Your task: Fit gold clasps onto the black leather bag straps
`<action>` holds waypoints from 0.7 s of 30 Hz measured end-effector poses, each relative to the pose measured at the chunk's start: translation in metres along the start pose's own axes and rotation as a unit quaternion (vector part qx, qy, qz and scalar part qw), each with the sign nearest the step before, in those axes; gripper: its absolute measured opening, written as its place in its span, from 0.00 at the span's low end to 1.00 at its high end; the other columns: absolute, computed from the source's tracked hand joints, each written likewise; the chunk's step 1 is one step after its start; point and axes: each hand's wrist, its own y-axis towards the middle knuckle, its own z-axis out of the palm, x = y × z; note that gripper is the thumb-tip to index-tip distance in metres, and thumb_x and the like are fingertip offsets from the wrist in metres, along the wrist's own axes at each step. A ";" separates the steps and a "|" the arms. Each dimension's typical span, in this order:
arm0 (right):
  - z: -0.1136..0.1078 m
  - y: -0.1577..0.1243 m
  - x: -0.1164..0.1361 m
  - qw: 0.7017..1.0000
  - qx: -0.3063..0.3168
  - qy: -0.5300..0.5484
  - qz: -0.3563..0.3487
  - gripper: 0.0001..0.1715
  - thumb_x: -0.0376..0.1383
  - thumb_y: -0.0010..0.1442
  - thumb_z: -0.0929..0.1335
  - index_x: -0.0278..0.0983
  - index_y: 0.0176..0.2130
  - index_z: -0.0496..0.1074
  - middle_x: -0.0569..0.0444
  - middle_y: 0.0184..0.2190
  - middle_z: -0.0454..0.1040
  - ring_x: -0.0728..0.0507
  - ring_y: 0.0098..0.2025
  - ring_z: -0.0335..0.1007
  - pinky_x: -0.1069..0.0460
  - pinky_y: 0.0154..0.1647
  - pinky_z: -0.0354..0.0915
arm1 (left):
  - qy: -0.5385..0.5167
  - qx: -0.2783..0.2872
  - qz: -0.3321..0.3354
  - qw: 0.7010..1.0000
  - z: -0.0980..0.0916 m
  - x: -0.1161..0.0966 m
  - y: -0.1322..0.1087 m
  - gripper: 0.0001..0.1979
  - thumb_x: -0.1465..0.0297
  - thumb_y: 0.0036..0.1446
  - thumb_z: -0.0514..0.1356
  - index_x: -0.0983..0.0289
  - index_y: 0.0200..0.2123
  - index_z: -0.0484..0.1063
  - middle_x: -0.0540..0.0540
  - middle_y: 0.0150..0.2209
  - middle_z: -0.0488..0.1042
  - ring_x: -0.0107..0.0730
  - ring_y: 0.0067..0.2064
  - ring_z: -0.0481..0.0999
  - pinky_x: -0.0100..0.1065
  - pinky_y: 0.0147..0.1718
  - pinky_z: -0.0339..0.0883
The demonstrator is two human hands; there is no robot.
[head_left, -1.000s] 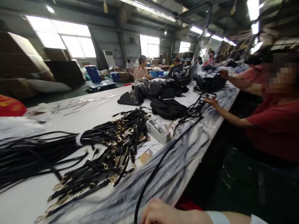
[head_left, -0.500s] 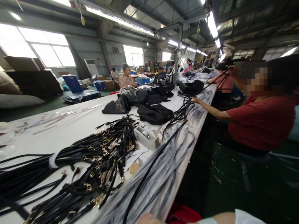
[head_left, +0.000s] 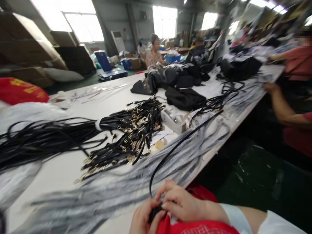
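At the bottom edge, my left hand (head_left: 142, 218) and my right hand (head_left: 180, 201) are together, fingers closed around the end of a long black strap (head_left: 170, 152). A dark part of it shows between the thumbs; its detail is hidden by my fingers. From there the strap curves up and away across clear plastic-wrapped straps (head_left: 117, 191) lying along the table edge. Left of these lies a pile of black straps with gold clasps (head_left: 129, 136), and a bundle of black straps (head_left: 48, 133) is gathered by a white tie (head_left: 98, 124).
On the white table (head_left: 92, 104) stand a tape dispenser (head_left: 172, 121) and a roll of tape (head_left: 159, 145), with black bags (head_left: 185, 98) beyond. A co-worker's arm (head_left: 284, 107) reaches to the table edge at right. Red fabric (head_left: 200, 227) lies under my hands.
The view has tilted down and turned right. Both my hands now show at the strap's end, where only a bit of one showed before. The co-worker's hand no longer holds up a strap.
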 end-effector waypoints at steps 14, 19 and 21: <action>-0.009 -0.006 -0.005 0.988 0.023 -0.151 0.024 0.06 0.34 0.65 0.65 0.40 0.34 0.69 0.57 0.29 0.74 0.46 0.33 0.71 0.35 0.65 0.48 | -0.030 -0.054 -0.063 0.996 0.002 -0.006 -0.007 0.08 0.66 0.54 0.65 0.64 0.37 0.76 0.55 0.32 0.82 0.33 0.32 0.79 0.30 0.34 0.72; -0.003 -0.008 -0.011 0.993 0.050 -0.087 0.057 0.10 0.34 0.65 0.64 0.39 0.31 0.69 0.59 0.26 0.75 0.48 0.29 0.71 0.35 0.65 0.52 | -0.018 -0.007 -0.040 0.999 0.001 -0.001 -0.009 0.08 0.67 0.54 0.66 0.64 0.37 0.77 0.55 0.33 0.82 0.34 0.33 0.80 0.31 0.35 0.73; 0.000 -0.009 -0.012 0.995 0.056 -0.066 0.058 0.10 0.33 0.65 0.63 0.39 0.31 0.69 0.59 0.26 0.76 0.48 0.27 0.71 0.37 0.65 0.54 | -0.013 0.008 -0.018 1.000 0.000 0.001 -0.008 0.08 0.67 0.55 0.65 0.65 0.37 0.77 0.56 0.33 0.82 0.34 0.34 0.80 0.32 0.36 0.73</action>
